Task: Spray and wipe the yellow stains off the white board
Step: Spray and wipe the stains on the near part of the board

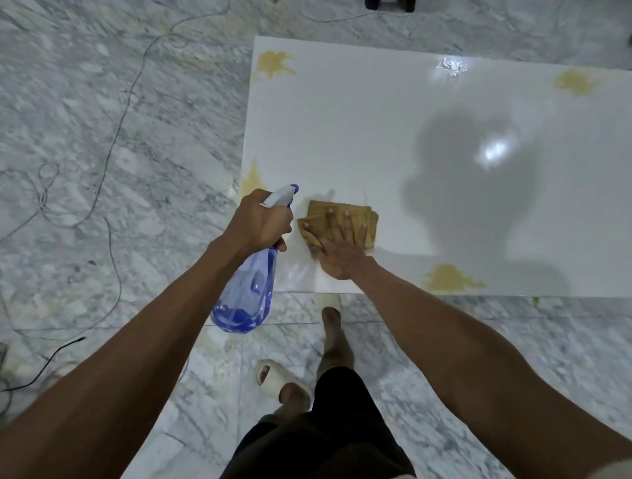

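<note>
The white board (376, 136) lies flat on the floor ahead of me. Yellow stains mark it at the far left corner (275, 64), the left edge (253, 177), the far right (576, 82) and the near edge (448, 277). My left hand (261, 222) grips the neck of a blue spray bottle (248, 294), its nozzle over the board's near left part. My right hand (338, 248) presses flat, fingers spread, on a folded tan cloth (371, 222) lying on the board.
Marble floor (102, 136) surrounds the board, with thin cables (113, 143) trailing across it at the left. My legs and a pale slipper (273, 376) stand at the board's near edge. A dark object (390, 4) sits at the top edge.
</note>
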### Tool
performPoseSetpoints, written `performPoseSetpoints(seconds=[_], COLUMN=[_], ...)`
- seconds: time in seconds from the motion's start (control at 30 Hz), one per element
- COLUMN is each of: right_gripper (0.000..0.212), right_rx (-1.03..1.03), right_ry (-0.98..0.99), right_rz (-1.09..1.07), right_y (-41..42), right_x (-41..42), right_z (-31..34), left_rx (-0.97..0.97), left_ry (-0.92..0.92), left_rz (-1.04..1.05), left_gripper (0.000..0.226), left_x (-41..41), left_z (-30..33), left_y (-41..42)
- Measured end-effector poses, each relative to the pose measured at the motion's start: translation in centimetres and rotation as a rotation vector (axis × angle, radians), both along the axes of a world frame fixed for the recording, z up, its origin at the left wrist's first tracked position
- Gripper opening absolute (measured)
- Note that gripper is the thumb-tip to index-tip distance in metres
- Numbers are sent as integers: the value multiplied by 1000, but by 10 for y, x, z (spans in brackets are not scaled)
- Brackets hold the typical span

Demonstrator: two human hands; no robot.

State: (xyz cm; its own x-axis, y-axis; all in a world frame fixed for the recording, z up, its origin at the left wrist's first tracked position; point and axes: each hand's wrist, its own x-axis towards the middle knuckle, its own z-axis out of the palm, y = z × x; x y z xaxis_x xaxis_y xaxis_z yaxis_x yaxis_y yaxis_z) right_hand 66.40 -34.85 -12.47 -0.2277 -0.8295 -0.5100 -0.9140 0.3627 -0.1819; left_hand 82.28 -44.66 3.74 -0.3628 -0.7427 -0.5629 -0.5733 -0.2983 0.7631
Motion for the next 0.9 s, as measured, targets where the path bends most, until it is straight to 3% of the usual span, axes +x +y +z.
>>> performPoseSetpoints(seconds=[0.13, 0.2, 0.33, 0.4, 0.5, 0.57, 0.77, 0.9], right_gripper=[61, 69, 53, 56, 57, 55, 69, 72], right_rx=[109, 89, -208, -335, -527, -593, -570, -513], right_ry=[-72, -218, -833, -1090, -1539, -1727, -1859, -1869], right_rz=[-13, -75, -627, -830, -983, -998, -914, -922], right_y=[11, 3, -7, -8, -6, -10, -39, -65], right_x=[7, -3, -13, -13, -1, 10, 36, 37], right_z=[22, 43, 108, 132, 159, 172, 185, 182], left_rx=[-9, -23, -82, -106, -127, -150, -219, -205], left_ry=[-5, 8, 36, 36, 68, 78, 111, 77], left_rz=[-28, -34, -39, -41, -43, -47, -46, 3], left_gripper=[23, 21, 16, 15, 20, 27, 14, 22], left_x=[9, 13, 26, 33, 42, 47, 51, 49], left_z=[11, 20, 42, 54, 73, 85, 103, 96], left_y=[16, 22, 28, 28, 28, 27, 16, -11])
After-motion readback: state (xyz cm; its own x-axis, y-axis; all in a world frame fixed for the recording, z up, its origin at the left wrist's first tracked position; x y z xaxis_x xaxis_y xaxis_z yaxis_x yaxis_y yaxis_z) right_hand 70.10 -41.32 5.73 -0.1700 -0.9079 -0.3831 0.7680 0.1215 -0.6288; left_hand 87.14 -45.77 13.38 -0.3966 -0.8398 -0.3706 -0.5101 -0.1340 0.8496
